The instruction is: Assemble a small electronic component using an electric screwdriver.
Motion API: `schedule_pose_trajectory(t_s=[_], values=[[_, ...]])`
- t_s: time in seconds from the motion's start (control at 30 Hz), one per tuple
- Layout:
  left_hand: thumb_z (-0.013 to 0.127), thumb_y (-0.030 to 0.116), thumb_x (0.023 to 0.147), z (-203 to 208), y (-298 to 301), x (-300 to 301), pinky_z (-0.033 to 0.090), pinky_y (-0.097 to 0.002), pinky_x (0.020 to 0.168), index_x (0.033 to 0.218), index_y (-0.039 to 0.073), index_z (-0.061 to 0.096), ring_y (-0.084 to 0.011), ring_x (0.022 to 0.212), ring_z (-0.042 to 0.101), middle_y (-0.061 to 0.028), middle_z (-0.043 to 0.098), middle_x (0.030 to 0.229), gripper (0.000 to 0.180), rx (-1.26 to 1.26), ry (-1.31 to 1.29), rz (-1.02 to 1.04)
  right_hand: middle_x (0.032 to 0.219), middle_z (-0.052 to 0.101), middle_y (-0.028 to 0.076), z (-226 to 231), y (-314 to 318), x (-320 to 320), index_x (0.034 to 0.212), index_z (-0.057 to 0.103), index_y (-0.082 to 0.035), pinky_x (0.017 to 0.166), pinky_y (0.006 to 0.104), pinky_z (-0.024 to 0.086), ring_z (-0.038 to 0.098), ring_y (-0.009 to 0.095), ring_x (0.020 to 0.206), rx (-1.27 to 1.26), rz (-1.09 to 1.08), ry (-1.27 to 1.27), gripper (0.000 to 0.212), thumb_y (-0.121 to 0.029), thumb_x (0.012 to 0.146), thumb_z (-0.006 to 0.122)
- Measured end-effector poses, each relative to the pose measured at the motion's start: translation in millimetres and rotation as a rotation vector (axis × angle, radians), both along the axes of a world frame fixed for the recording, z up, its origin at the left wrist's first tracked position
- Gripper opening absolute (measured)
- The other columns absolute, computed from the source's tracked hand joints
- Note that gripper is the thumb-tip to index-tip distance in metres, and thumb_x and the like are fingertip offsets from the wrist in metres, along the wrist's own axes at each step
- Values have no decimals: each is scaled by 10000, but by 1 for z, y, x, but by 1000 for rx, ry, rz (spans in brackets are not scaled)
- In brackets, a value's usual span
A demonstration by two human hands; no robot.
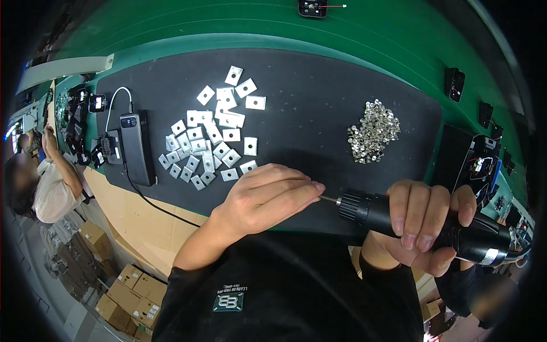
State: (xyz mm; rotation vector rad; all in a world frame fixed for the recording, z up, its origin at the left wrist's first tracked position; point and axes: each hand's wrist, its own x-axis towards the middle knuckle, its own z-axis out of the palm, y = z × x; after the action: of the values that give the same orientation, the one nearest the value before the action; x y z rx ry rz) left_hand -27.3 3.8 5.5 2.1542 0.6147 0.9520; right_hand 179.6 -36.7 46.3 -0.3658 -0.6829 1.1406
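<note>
My right hand (424,219) is wrapped round the body of a black electric screwdriver (370,211), which lies nearly level with its tip toward the left. At the tip of its thin metal bit (329,198), the fingers of my left hand (270,196) are pinched together. Whatever they hold, if anything, is hidden by the fingers. Beyond my left hand lie several silvery square plates (196,134), each with a dark hole in the middle. A heap of small shiny screws (373,132) sits on the black mat (302,114) beyond the screwdriver.
A black power bank (137,148) with a white cable (114,94) lies at the mat's left side. Black housings (454,84) stand on the green table (387,40). A person (54,191) works at far left; cardboard boxes (134,293) are stacked lower left.
</note>
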Motion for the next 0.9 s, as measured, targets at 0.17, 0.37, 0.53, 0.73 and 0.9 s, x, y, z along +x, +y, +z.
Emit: schedule_pose_trajectory(t_s=[0.17,0.37,0.53,0.73,0.9], values=[[791,24,687,0,-3,2,551,-320,684,929,-42,662,-260,793,672,-127,692,849,282,-1,34,27,753,569,29,-3,-1,-1,1138,395,-144,609,289,449,562,139,635,-9,12,1,411,-222,868,694],[781,116,687,9,28,-16,523,-324,695,961,-2,668,-238,807,653,-99,685,902,319,45,104,216,739,540,26,-15,-5,-1,1132,392,-138,643,302,429,533,145,630,-88,19,6,395,-226,871,674],[726,183,765,4,86,-35,494,-378,684,905,3,651,-291,796,608,-115,635,842,240,-124,532,663,724,521,28,-30,-13,-1,1112,385,-129,633,305,412,518,150,635,-81,1,48,397,-221,861,679],[765,243,738,3,116,-36,501,-378,665,791,0,651,-290,736,636,-138,654,777,273,-222,750,639,684,502,24,-34,-14,1,1076,377,-124,620,302,424,510,149,595,-153,-11,46,408,-230,844,695],[775,123,753,9,134,-12,501,-263,595,800,-5,662,-133,633,644,-101,676,709,176,-342,715,516,678,521,31,-28,-17,5,1057,394,-114,608,302,433,524,155,589,-202,-47,89,399,-208,830,709]])
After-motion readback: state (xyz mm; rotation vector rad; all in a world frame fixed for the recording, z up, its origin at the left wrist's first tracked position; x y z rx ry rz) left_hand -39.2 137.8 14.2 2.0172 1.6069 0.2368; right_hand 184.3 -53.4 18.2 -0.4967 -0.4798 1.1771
